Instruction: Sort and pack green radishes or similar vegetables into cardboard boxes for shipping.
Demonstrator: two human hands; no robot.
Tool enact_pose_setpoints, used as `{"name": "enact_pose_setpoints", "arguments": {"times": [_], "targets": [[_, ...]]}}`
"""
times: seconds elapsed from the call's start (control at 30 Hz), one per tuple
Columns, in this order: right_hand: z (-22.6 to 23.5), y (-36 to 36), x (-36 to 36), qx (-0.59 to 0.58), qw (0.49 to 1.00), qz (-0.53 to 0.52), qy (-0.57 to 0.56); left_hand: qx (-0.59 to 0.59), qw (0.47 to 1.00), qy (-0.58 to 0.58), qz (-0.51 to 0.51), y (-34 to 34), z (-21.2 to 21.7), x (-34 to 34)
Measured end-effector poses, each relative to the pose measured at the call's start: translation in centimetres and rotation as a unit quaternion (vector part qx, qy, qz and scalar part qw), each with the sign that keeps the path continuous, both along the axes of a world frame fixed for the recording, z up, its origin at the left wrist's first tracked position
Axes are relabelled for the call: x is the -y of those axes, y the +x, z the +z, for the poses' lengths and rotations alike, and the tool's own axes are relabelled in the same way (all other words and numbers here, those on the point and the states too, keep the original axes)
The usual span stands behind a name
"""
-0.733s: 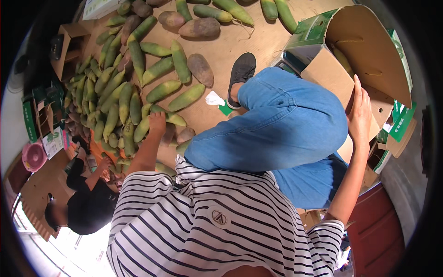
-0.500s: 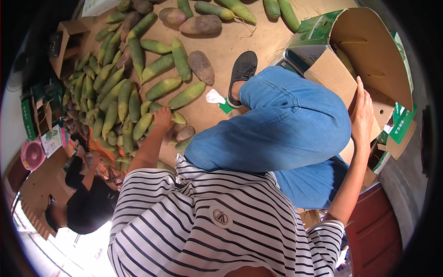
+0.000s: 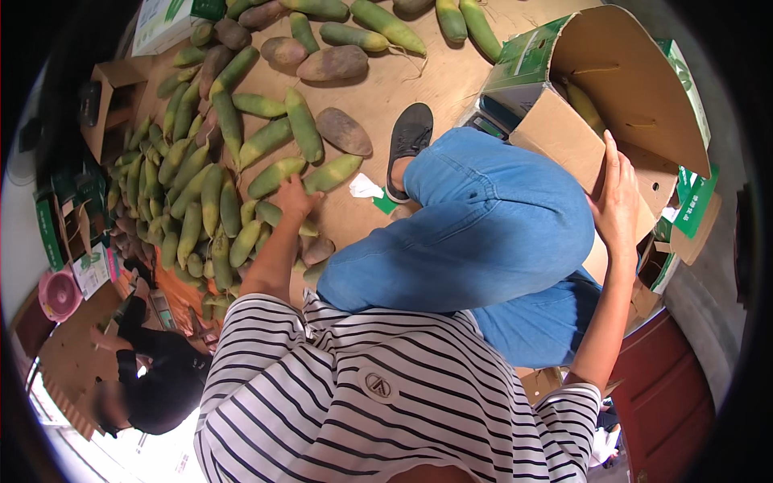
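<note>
My left hand reaches into the edge of a big pile of radishes, fingers spread and curving downward. Its fingertips are at a green radish, with another green radish just to the right; neither is gripped. On the right, my right hand lies with long straight fingers along the flap of an open cardboard carton, the thumb apart. Inside that carton a green radish shows in part. Purplish radishes lie among the green ones.
My bent knee in blue jeans lies between the hands, with a dark shoe beyond it. A crumpled white paper is by the shoe. Far left, a person in black works near a pink basin. A white-green box stands behind the pile.
My left hand has moved slightly away from me, from the pile's near edge to the two green radishes. My right hand stays at the carton flap. The person in black has shifted an arm.
</note>
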State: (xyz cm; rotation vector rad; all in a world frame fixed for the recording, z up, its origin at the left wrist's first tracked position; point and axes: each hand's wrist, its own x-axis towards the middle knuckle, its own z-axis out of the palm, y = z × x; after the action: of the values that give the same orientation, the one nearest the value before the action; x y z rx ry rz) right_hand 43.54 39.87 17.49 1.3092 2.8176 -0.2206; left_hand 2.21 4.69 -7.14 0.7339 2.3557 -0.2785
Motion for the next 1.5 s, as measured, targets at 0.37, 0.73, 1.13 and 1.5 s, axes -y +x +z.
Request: {"name": "enact_pose_setpoints", "arguments": {"times": [0.37,0.73,1.13,1.5], "targets": [[0.8,-0.2,0.0,0.010,1.000,0.006,-0.007,0.041,0.982,0.176,-0.063,1.6,-5.1,-4.7],[0.3,-0.3,0.2,0.007,1.000,0.005,-0.002,0.025,0.957,0.287,0.042,2.2,-4.6,-15.5],[0.0,0.0,-0.1,0.020,1.000,0.009,0.020,0.069,0.984,0.141,-0.087,4.8,-1.5,2.1],[0.2,-0.3,0.2,0.020,1.000,-0.007,0.023,-0.054,0.973,-0.223,-0.003,-7.5,2.3,14.4]]}}
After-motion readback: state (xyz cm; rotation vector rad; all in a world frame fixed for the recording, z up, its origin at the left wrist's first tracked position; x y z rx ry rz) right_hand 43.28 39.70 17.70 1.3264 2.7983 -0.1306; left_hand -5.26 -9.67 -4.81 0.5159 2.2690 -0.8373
